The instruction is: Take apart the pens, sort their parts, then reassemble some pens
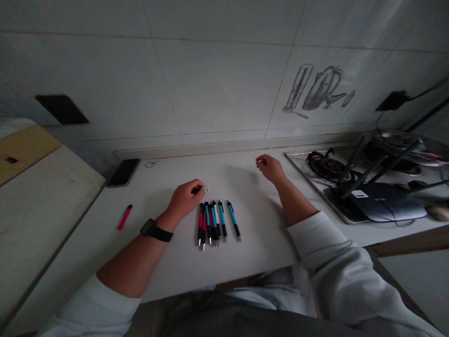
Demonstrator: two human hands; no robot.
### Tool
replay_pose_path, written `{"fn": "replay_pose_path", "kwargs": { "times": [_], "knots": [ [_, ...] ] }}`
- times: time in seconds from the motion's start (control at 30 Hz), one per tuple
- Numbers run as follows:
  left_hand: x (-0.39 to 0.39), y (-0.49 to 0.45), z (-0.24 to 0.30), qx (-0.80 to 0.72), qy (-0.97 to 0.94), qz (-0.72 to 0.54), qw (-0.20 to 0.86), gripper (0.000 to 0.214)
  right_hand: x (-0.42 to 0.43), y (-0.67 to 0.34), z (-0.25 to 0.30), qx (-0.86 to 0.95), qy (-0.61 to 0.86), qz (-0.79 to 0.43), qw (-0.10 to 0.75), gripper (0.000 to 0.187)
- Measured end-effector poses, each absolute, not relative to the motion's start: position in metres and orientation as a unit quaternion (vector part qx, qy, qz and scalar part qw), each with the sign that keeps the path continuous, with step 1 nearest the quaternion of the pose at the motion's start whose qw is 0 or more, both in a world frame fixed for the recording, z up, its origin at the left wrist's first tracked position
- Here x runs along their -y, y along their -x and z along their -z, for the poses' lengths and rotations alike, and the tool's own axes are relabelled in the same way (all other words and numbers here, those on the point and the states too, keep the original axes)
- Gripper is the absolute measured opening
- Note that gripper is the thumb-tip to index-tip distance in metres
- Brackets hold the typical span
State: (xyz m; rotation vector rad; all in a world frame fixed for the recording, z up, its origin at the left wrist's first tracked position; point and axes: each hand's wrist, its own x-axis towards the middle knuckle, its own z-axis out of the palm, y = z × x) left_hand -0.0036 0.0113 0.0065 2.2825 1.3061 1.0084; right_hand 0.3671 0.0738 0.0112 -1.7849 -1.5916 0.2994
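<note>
Head view: left hand (184, 198) pinching a small black piece (196, 190) between thumb and fingers, just beyond the far ends of the pens (213, 217) bunched on the counter (259, 238). Pale bit (206, 188) at the fingertips; can't tell if held or loose. Right hand (271, 169) toward the counter's back, fingers curled; can't tell if they're pressed together or holding anything. One blue pen (234, 221) lies just right of the bunch. For good control: light pinch, piece turned into sight, left wrist clear of the pens.
</note>
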Motion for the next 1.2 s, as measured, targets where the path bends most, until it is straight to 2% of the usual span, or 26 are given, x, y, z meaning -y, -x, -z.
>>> {"fn": "replay_pose_path", "kwargs": {
  "times": [0.13, 0.23, 0.43, 0.7, 0.83, 1.0, 1.2],
  "knots": [
    [-0.011, 0.001, -0.009, -0.46, -0.795, -0.359, 0.163, 0.013, -0.06, -0.313, -0.006, 0.713, 0.645, -0.1, 0.256, 0.02],
    [-0.01, -0.001, -0.011, -0.462, -0.793, -0.361, 0.167, 0.013, -0.056, -0.276, -0.003, 0.746, 0.62, -0.104, 0.22, 0.023],
    [-0.012, -0.003, -0.008, -0.464, -0.79, -0.358, 0.179, 0.014, -0.062, -0.232, -0.001, 0.739, 0.64, -0.089, 0.188, 0.026],
    [-0.015, -0.001, -0.005, -0.469, -0.78, -0.368, 0.188, 0.014, -0.063, -0.222, -0.005, 0.761, 0.622, -0.061, 0.177, 0.025],
    [-0.021, 0.003, -0.001, -0.514, -0.752, -0.377, 0.17, 0.014, -0.052, -0.219, -0.012, 0.81, 0.557, -0.044, 0.179, 0.029],
    [-0.026, 0.007, 0.002, -0.534, -0.724, -0.403, 0.166, 0.014, -0.038, -0.202, -0.015, 0.885, 0.45, -0.021, 0.117, 0.028],
    [-0.026, 0.007, 0.002, -0.534, -0.722, -0.4, 0.181, 0.013, -0.033, -0.196, -0.019, 0.908, 0.411, -0.024, 0.074, 0.025]
  ]
}}
